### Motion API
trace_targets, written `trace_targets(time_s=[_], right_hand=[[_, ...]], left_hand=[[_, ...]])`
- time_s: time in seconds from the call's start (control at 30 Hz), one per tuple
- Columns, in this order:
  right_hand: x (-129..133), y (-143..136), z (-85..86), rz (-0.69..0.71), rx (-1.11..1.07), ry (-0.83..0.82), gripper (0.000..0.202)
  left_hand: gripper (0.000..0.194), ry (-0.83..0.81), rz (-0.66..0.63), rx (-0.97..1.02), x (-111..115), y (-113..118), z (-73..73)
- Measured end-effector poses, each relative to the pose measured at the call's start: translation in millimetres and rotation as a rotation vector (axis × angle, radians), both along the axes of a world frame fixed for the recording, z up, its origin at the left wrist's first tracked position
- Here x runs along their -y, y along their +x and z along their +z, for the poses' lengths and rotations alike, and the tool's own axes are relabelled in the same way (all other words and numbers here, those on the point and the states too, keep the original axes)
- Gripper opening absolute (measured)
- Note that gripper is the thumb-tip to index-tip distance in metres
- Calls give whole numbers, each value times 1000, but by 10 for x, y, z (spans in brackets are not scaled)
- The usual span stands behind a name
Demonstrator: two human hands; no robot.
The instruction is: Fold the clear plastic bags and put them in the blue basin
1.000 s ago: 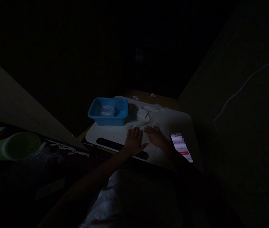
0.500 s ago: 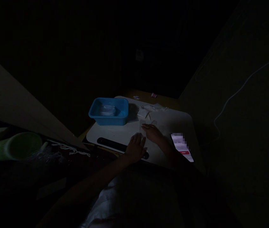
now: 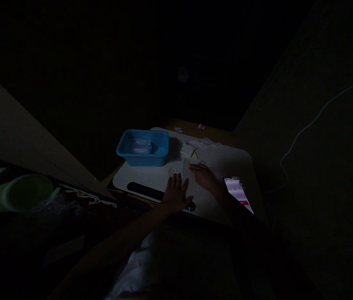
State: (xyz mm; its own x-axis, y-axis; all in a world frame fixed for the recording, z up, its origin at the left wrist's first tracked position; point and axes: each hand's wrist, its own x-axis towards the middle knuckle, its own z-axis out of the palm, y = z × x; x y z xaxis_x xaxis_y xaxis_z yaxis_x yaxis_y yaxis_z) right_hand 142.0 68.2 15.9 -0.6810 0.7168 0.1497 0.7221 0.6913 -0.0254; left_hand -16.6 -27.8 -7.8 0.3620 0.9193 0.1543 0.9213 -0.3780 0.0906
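My left hand [image 3: 175, 196] lies palm down near the front edge of a white table [image 3: 228, 160], its fingers spread. It covers part of a long black strip [image 3: 145, 190] and holds nothing that I can see. Just beyond its fingertips is a small clear plastic piece [image 3: 172, 171]. To the right, my right hand [image 3: 204, 177] has its fingers stretched out leftward, at the edge of a thin translucent plastic piece [image 3: 187, 168], perhaps a bag. In the dim light I cannot tell whether they touch it.
A blue basin [image 3: 145, 160] with clear plastic inside stands at the back left. White packets [image 3: 188, 150] and crumpled plastic [image 3: 204, 143] lie behind my hands. A lit phone [image 3: 239, 193] rests on the right. A green container [image 3: 29, 193] is at far left; a white cable [image 3: 314, 118] hangs at right.
My left hand's fingers have spread wider. My right hand has shifted slightly right and nearer to me, and more of the translucent plastic shows between the hands.
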Motion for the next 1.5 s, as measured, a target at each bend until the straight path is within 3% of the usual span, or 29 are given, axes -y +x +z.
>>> trace_targets(time_s=[0.1, 0.23, 0.5, 0.73, 1.17, 1.3, 1.5], right_hand=[[89, 12, -59, 44, 19, -12, 49], [-19, -85, -100, -29, 40, -18, 49], [-245, -186, 6, -79, 58, -32, 52], [-68, -140, -14, 57, 40, -55, 52], [-324, -286, -3, -64, 17, -48, 54], [-148, -126, 80, -106, -26, -15, 52], [428, 265, 74, -137, -85, 39, 45]], left_hand=[[72, 1, -2, 5, -5, 4, -4], [73, -10, 6, 5, 1, 9, -31], [73, -38, 12, 1, 5, 17, -14], [73, -33, 8, 8, -9, 29, -13], [72, -21, 5, 10, 8, 26, 0], [73, -39, 13, 2, -3, 29, 1], [73, -60, 24, -6, -44, 40, 81]])
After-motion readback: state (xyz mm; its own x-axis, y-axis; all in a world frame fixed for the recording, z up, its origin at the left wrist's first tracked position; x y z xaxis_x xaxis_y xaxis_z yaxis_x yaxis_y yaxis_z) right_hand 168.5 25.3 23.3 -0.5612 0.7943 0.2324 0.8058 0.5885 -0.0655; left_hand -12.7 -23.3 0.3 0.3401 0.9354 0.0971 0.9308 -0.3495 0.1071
